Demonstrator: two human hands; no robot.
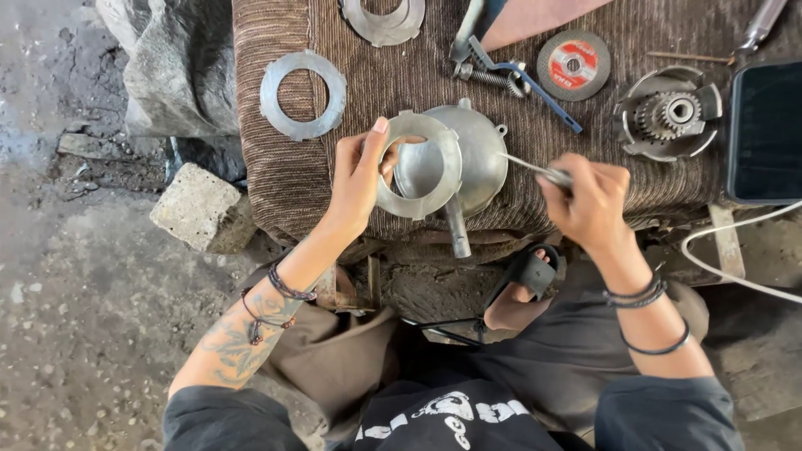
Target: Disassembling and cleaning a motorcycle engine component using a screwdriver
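Brown ribbed cloth (401, 75), draped over a low bench; front edge nearest the seated person, all parts below lying on it.

Dark flat screen (764, 129), at the right edge of the cloth.

Bell-shaped metal housing (476, 150), at the front edge, near the middle; open mouth turned toward the left hand, short shaft (457, 230) pointing down over the front edge. Long axis running roughly front to back.

Flat metal ring plate (418, 167), held tilted against the housing mouth, covering its left half; touching the housing.

Left hand (359, 179), clamped on the ring plate, thumb through the centre hole, fingers over the outer rim. Nearer of the two hands to the housing.

Right hand (589, 200), closed around a thin metal tool (530, 167); tool's long axis nearly level, tip pointing left and touching or just short of the housing's right flank, cannot tell which. Housing therefore directly left of this hand.

Geared hub in a metal cup (668, 113), toward the back right, well apart from both hands.

Second ring plate (302, 94), near the left edge, flat, untouched.

Third ring plate (384, 21), at the back edge, partly cut off.

Red-labelled grinding disc (573, 64), back right of centre.

Blue-handled tool with a coil spring (501, 79), between the disc and the housing.
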